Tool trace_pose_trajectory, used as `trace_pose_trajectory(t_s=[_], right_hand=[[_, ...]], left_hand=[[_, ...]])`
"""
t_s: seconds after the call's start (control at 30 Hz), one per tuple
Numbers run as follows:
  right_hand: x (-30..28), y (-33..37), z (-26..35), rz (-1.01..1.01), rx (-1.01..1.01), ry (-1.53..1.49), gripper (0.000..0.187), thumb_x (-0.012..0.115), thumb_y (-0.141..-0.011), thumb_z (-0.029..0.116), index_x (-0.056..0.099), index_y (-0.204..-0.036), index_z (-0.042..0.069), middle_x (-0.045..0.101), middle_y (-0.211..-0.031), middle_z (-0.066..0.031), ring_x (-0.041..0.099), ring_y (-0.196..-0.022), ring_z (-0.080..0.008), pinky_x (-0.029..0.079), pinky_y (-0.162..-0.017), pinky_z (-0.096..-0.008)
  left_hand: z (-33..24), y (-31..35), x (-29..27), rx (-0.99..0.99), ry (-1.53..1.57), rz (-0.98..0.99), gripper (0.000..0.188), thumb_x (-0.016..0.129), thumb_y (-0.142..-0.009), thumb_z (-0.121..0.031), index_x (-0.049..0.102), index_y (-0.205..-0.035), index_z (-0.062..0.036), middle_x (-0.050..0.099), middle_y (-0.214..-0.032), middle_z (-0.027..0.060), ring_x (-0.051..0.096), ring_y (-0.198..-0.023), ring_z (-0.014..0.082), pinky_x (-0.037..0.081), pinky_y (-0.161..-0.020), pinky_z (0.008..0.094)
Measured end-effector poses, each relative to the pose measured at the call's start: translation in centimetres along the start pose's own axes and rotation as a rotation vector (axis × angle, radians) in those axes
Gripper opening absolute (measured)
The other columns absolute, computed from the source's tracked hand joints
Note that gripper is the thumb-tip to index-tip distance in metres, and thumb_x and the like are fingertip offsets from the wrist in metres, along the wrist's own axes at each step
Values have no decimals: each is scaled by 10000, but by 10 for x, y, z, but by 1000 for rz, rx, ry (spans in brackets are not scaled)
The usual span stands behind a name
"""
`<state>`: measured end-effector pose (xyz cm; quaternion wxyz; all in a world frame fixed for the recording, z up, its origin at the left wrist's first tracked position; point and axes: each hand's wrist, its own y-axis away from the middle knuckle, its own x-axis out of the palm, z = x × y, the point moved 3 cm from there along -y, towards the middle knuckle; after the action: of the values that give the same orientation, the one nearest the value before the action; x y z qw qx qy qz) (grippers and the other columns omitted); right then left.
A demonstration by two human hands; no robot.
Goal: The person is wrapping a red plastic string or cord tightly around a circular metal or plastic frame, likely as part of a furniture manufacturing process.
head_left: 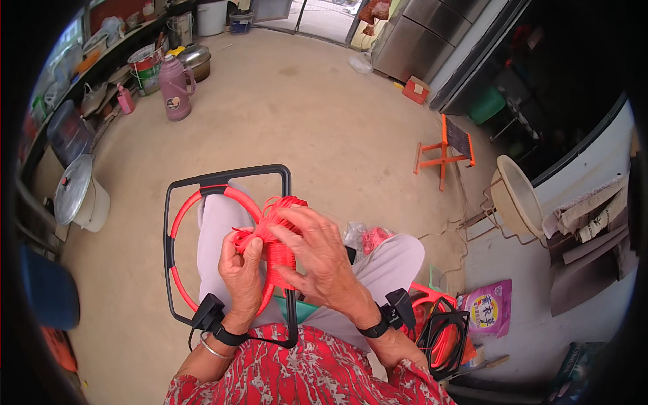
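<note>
Head view: where does the item sit, and how stands the grip?

The bundle of red cord point(278, 256) is held up over the seated person's lap point(212, 243), near a black frame point(167, 236) with a red ring point(243, 200) inside. The left hand point(243, 271) has thumb and fingers closed on gathered strands. The right hand point(320, 253) is partly open, fingers spread against the bundle's right side; how firmly they press, I cannot tell.

Expected handling?

Light, soft and pliant, in my judgement; hardly fragile. The smooth-looking strands may prove slippery, and loose loops could tangle.

Best place to take hold?

At the pinched part by the left thumb, I would say, with the wound body supported from the right.
</note>
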<state>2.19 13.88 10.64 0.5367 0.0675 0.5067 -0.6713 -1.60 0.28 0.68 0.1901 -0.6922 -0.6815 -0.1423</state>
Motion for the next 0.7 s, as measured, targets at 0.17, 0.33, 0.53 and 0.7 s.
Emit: trace_pose_trajectory(t_s=[0.17, 0.33, 0.53, 0.7], right_hand=[[36, -16, -27, 168, -194, 134, 400, 717, -722, 108, 600, -1100, 50, 562, -1210, -128, 491, -1197, -338, 359, -1023, -441], [-6, -24, -59, -15, 319, -510, 229, 622, -909, 172, 574, -1077, 23, 613, -902, -86, 606, -870, -253, 457, -884, -396], [-102, -15, -107, -464, 478, -1323, 383, 445, -1021, 378, 508, -1173, 32, 529, -790, -23, 529, -687, -154, 472, -697, -315], [-157, 6, -113, -588, 326, -1647, 381, 387, -1042, 353, 523, -1158, 17, 424, -699, 5, 432, -592, -113, 410, -583, -273]], left_hand=[[3, 1, 5, 64, -59, 33, 314, 624, -948, -228, 528, -1177, -36, 607, -1006, 36, 576, -842, 82, 486, -674, 216], [5, -7, -11, -118, 32, -17, 358, 623, -946, -281, 519, -1192, -42, 589, -975, 13, 560, -851, 79, 474, -678, 208], [-4, -7, -9, 7, -212, -39, 283, 619, -936, -170, 537, -1152, -7, 576, -1016, 71, 556, -920, 138, 472, -778, 262], [-48, -13, 15, 504, -686, 72, 168, 611, -891, -74, 594, -1034, 13, 578, -978, 123, 545, -923, 229, 443, -832, 325]])
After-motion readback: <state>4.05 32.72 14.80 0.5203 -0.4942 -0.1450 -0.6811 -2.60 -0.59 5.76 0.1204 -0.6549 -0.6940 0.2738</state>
